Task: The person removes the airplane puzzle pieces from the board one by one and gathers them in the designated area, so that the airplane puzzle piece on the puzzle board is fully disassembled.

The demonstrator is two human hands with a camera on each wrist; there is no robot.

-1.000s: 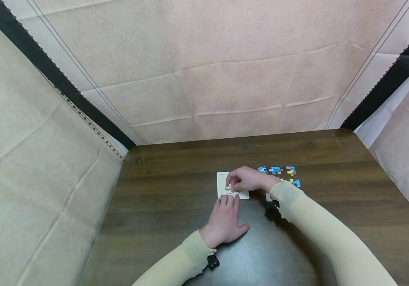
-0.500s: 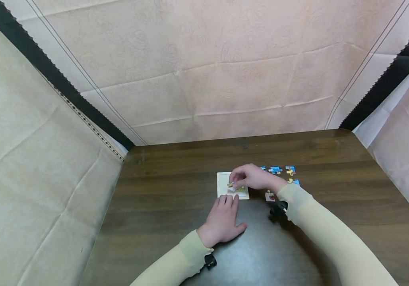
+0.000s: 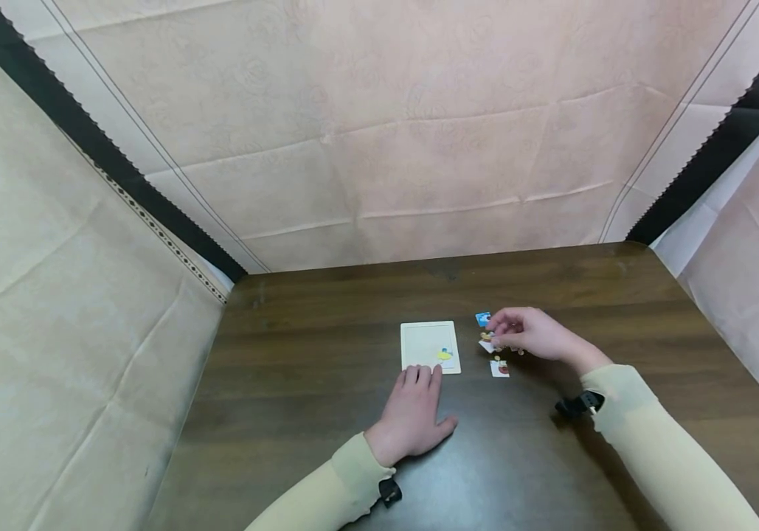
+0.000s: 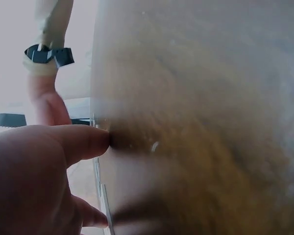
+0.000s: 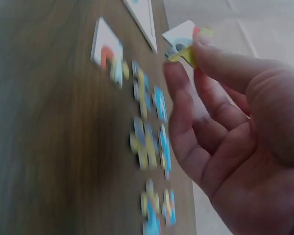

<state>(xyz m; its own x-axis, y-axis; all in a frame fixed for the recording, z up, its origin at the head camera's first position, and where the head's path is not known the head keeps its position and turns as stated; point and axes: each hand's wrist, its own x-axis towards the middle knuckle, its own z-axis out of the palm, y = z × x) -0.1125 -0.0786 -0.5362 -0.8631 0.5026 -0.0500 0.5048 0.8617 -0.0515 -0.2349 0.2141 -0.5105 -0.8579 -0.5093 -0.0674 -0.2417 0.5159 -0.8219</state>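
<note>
My left hand (image 3: 412, 413) lies with fingers straight, fingertips on the near edge of a white puzzle board (image 3: 425, 341). A puzzle piece with yellow and blue print (image 3: 445, 355) lies in the board's lower right corner. Right of the board, my right hand (image 3: 538, 335) pinches a white, yellow and red puzzle piece (image 5: 181, 34) between thumb and fingers, above the table. In the head view this hand hides most of the loose pieces. The left wrist view shows my left thumb (image 4: 85, 142) near the tabletop.
Loose puzzle pieces lie right of the board: a blue one (image 3: 482, 318) at the back and a white-edged one (image 3: 499, 368) nearer. Several more pieces (image 5: 144, 144) stand in rows in the right wrist view. Cloth walls (image 3: 379, 147) border the wooden table (image 3: 299, 369).
My right hand has moved right, from over the board to over the loose pieces, with a puzzle piece in its fingers. My left hand stays almost still at the board's near edge.
</note>
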